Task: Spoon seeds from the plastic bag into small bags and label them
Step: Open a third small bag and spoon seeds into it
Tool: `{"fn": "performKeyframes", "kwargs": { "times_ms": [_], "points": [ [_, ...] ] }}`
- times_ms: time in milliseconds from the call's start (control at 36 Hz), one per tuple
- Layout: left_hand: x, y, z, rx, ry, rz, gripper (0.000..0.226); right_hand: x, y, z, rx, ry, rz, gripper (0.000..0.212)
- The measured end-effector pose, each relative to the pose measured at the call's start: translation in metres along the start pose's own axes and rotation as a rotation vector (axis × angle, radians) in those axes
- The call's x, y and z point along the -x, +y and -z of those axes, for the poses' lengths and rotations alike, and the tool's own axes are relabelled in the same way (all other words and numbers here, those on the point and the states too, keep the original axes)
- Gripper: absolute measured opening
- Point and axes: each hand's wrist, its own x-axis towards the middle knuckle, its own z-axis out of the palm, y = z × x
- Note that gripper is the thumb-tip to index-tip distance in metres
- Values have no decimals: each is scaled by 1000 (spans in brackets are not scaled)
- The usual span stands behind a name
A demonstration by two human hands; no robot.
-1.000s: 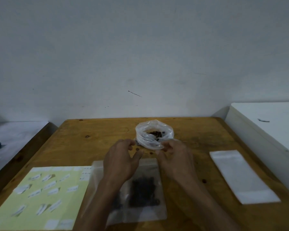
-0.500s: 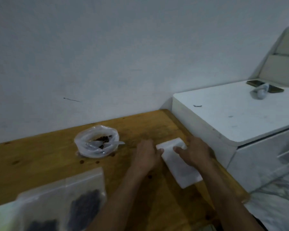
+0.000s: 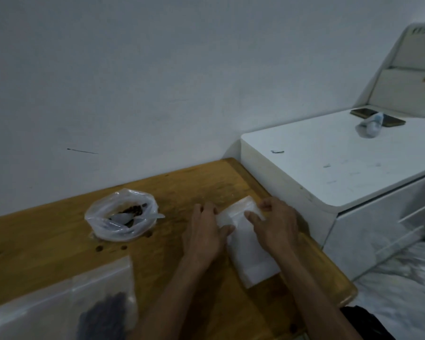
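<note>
Both hands [image 3: 241, 227] pinch our small bags [image 3: 245, 241].
Several bags could lift together if they cling.

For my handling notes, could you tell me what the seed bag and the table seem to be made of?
Seed bag: thin clear plastic film, glossy and crumpled, seeds visible through it. Table: apparently varnished wood, amber with dark knots and a slight sheen.
</note>
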Motion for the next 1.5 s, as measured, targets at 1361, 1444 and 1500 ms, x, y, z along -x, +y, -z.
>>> {"fn": "performKeyframes", "kwargs": {
  "times_ms": [1361,1444,1500],
  "points": [
    [95,-127,219,710,349,27,25,113,-216,-62,-696,-839,421,12],
    [95,-125,219,649,341,40,27,113,-213,-66,-432,-570,691,14],
    [94,-121,218,616,360,62,29,116,-212,-70,-387,-442,763,13]
  ]
}}
